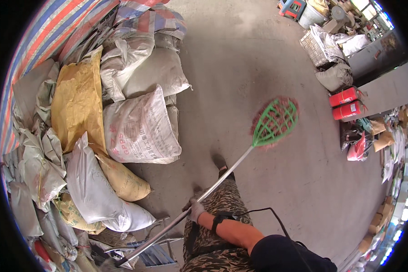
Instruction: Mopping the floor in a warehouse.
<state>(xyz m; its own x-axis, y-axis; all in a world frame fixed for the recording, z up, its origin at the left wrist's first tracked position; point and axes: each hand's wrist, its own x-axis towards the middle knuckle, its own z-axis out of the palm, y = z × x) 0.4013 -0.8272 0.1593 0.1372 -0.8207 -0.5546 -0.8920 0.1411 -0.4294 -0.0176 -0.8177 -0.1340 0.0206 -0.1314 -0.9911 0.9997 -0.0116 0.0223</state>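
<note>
A long-handled broom (275,120) slants across the view, its green lattice head and reddish bristles on the grey floor ahead of me. The head is slightly blurred. My right hand (195,210), in a pale glove, is closed around the middle of the metal handle (229,176). At the lower left rim my left hand (109,265), also gloved, is at the handle's dark upper end; it is dim and partly cut off, with the fingers seemingly wrapped round the handle.
Stuffed white sacks (143,127) and a yellow sack (79,97) are piled along the left, beside striped sheeting (45,31). Two red fire extinguishers (347,110) stand at right, near a white crate (313,49). A blue slatted object (156,256) lies low by my left leg.
</note>
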